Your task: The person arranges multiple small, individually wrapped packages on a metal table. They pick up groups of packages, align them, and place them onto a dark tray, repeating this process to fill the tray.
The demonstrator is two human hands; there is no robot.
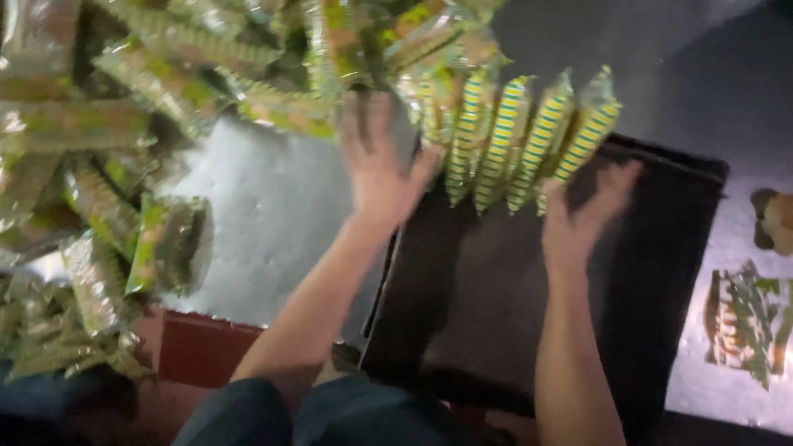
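Note:
A row of several yellow-and-green striped snack packets (529,136) stands on edge at the far end of a black tray (661,272). My left hand (378,161) is spread flat, fingers apart, against the left side of that row. Just below the right end of the row, my right hand (582,219) is raised with its fingers open and blurred; it touches or nearly touches the packets. Neither hand grips anything.
A large loose heap of shiny green-and-yellow packets (107,124) covers the grey surface (273,223) to the left and at the back. One packet (743,322) lies flat at the right, beside a brown object (776,219). A red edge (202,347) sits near my knees.

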